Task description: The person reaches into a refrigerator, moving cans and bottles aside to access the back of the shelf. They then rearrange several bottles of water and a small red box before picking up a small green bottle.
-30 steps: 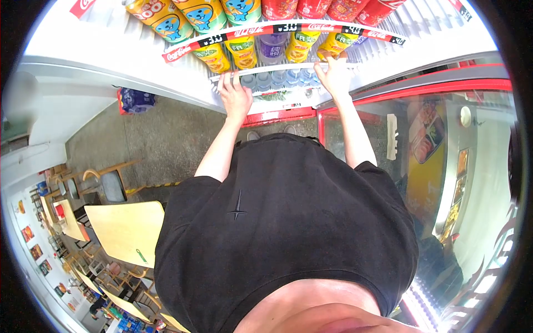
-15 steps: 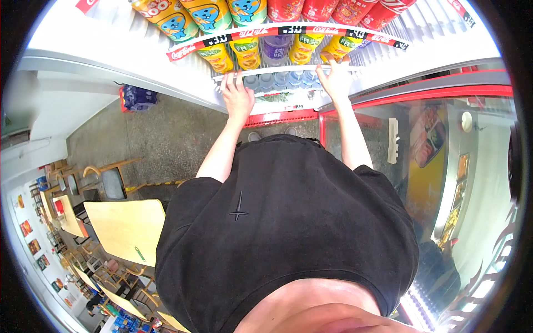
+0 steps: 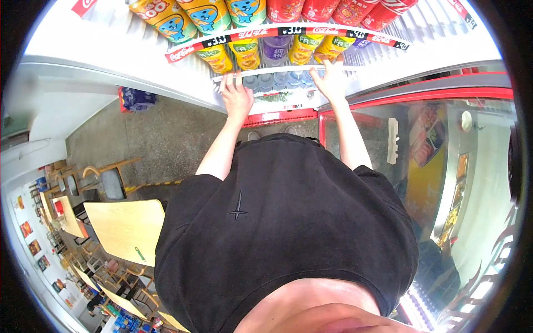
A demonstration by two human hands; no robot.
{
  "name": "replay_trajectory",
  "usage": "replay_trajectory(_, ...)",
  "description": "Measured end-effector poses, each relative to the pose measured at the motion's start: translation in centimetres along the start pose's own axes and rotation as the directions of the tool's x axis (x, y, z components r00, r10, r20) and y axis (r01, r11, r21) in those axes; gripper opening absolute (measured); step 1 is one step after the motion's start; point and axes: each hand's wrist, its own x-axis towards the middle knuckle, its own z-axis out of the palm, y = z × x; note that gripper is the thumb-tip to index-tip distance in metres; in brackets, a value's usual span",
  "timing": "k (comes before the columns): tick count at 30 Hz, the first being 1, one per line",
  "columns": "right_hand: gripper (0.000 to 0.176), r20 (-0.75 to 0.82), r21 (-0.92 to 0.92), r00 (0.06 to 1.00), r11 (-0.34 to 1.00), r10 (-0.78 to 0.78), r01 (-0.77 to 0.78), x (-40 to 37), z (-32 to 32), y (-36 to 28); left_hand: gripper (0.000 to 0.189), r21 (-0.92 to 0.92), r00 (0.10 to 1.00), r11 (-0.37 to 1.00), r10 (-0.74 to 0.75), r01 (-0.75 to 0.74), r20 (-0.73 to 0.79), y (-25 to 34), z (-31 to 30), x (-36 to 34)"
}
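Note:
Inside a lit drinks cooler, a row of yellow bottles (image 3: 244, 54) and a purple-labelled bottle (image 3: 276, 51) stands on a white wire shelf (image 3: 266, 70). My left hand (image 3: 237, 99) rests at the left part of the shelf's front edge, fingers stretched out over it, below the leftmost yellow bottle (image 3: 215, 58). On the right, my right hand (image 3: 332, 82) has its fingers apart, with fingertips against the base of the rightmost yellow bottle (image 3: 334, 49). Its thumb lies by the shelf edge. Another purple bottle (image 3: 362, 43) shows partly beside that one.
Above, orange-yellow bottles (image 3: 205, 16) and red bottles (image 3: 319, 10) stand behind a price strip (image 3: 252, 33). Clear bottles (image 3: 280, 81) sit on the shelf below. The red-framed glass door (image 3: 377, 133) is swung out at right. Tables (image 3: 125, 227) and chairs (image 3: 112, 183) stand left.
My right hand has shifted slightly left, and the rightmost yellow bottle has moved left with it. More of the purple bottle beside it shows. My left hand has hardly moved.

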Motion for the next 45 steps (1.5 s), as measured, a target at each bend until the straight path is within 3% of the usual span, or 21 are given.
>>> replay_trajectory(5,0.054,0.06,0.042,0.996,0.997,0.063,-0.065,-0.1,-0.1,-0.5,0.076,0.0,1.0,1.0,0.009,-0.009,-0.007,0.0,0.1,0.0)
replay_trajectory(8,0.05,-0.019,0.009,1.0,1.0,-0.001,0.001,-0.2,0.3,-0.2,0.075,0.003,1.0,1.0,0.006,-0.006,-0.002,0.0,-0.1,0.1)
replay_trajectory(20,0.055,-0.015,-0.001,1.0,1.0,0.001,-0.001,-0.4,0.8,0.0,0.075,0.004,1.0,1.0,-0.004,0.004,0.0,0.0,0.1,0.0)
replay_trajectory(29,0.056,0.102,0.025,0.99,0.994,0.102,-0.105,-0.6,0.7,-0.3,0.078,0.003,1.0,1.0,0.011,-0.011,-0.014,-0.2,0.3,0.0)
replay_trajectory(32,0.055,-0.022,0.022,1.0,1.0,0.0,0.0,-0.8,1.3,0.1,0.08,-0.008,1.0,1.0,0.02,-0.019,0.015,-0.5,0.5,-0.2)
replay_trajectory(38,0.057,0.059,0.001,0.996,0.998,0.061,-0.061,-1.0,2.2,1.4,0.077,0.009,1.0,1.0,0.015,-0.015,-0.02,-0.3,0.3,0.0)
replay_trajectory(41,0.055,-0.015,-0.072,1.0,0.997,-0.021,0.02,-1.1,2.6,1.7,0.077,0.016,1.0,1.0,0.016,-0.016,-0.025,-0.3,0.3,0.0)
replay_trajectory(45,0.055,-0.059,-0.017,0.998,0.999,-0.04,0.039,-0.9,1.9,0.8,0.077,0.018,1.0,1.0,0.017,-0.016,-0.021,-0.2,0.3,0.0)
